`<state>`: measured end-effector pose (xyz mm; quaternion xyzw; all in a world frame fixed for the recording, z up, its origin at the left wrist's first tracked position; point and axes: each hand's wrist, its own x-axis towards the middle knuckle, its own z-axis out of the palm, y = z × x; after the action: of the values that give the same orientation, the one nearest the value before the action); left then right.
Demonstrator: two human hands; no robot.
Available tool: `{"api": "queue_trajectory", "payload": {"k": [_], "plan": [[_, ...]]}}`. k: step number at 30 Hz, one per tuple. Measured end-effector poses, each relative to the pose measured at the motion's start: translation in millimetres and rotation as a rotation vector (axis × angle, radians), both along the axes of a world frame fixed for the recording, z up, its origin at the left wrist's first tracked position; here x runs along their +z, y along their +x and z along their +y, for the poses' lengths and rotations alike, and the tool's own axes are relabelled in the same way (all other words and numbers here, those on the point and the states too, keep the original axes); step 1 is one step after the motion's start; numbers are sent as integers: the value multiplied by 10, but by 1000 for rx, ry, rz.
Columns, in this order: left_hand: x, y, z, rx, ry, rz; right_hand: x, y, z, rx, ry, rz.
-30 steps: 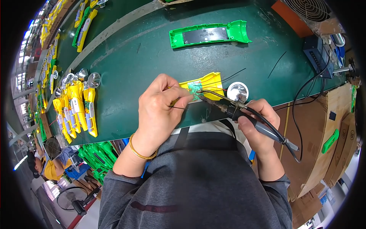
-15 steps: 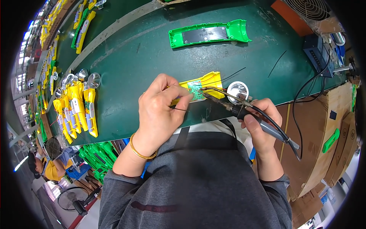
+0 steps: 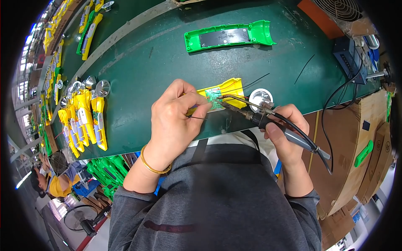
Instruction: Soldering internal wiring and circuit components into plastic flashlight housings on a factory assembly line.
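Observation:
A yellow flashlight housing half lies on the bench with a small green circuit board in it. My left hand is closed in a pinch over the housing's left end. From it a thin black wire sticks out; the fingertips' exact grip is partly hidden. My right hand grips a soldering iron, a thin curved tube fixed alongside. The iron's tip meets the circuit board. A round silver reflector sits just behind the iron, and another black wire crosses the housing.
A green housing half lies further back on the green bench. Several yellow housings with reflectors stand grouped at left. At right are a blue soldering station with its cable and cardboard boxes. A co-worker is at far left.
The iron's tip has shifted slightly left along the circuit board. My left hand stays almost in place, still pinched.

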<state>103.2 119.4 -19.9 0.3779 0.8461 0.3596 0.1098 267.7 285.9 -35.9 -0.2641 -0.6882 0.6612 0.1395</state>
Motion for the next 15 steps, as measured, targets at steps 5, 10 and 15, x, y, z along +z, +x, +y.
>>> {"api": "queue_trajectory", "payload": {"k": [5, 10, 15], "plan": [[-10, 3, 5, 6, 0, -7, -2, -9, 15, 45, 24, -7], [2, -6, 15, -3, -4, 20, -46, 85, 63, -22, -16, 47], [17, -12, 21, -9, -24, 16, -6, 13, -21, -134, -262, 258]]}}
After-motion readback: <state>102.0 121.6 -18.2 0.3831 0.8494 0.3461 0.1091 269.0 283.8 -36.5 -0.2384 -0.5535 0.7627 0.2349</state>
